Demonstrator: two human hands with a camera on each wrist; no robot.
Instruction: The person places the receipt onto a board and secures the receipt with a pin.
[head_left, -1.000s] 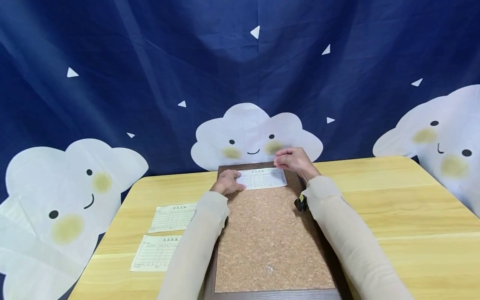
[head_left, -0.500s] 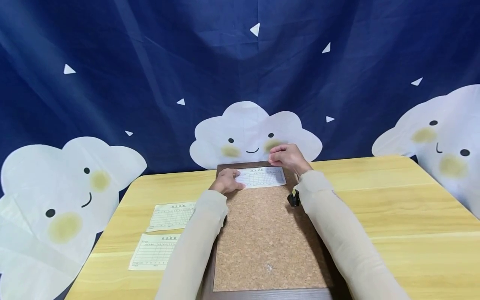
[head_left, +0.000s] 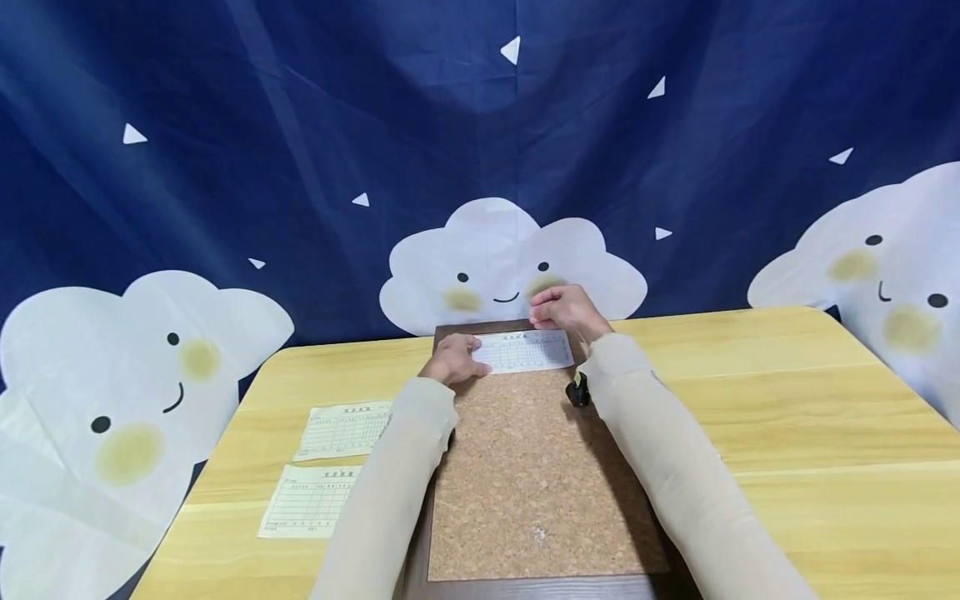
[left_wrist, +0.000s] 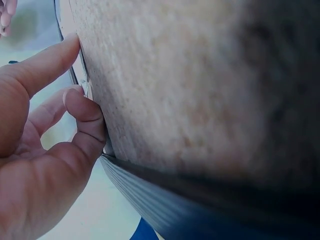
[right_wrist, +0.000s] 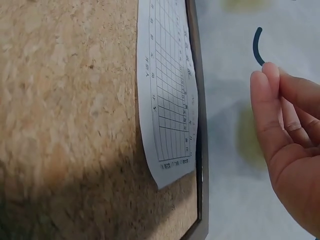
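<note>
A printed paper slip [head_left: 521,353] with a ruled grid lies across the top of a dark-framed corkboard [head_left: 543,475]. At the slip's left end, my left hand [head_left: 452,360] rests with thumb and fingers spread over its edge; the left wrist view shows the fingers at the board. Near the board's top edge is my right hand [head_left: 570,310], thumb and fingertips brought together. In the right wrist view this hand [right_wrist: 292,127] stands apart from the slip, and I cannot tell whether something tiny is pinched. The slip's lower right corner lifts slightly off the cork.
Two similar slips, an upper one [head_left: 341,432] and a lower one [head_left: 307,502], lie on the wooden table [head_left: 810,417] left of the board, partly behind the left sleeve. A blue curtain [head_left: 322,125] with clouds hangs behind. A small black object [head_left: 577,392] sits at the right wrist.
My right hand has moved a little left along the board's top edge, the black object at its wrist moving with it. The left hand stays on the slip.
</note>
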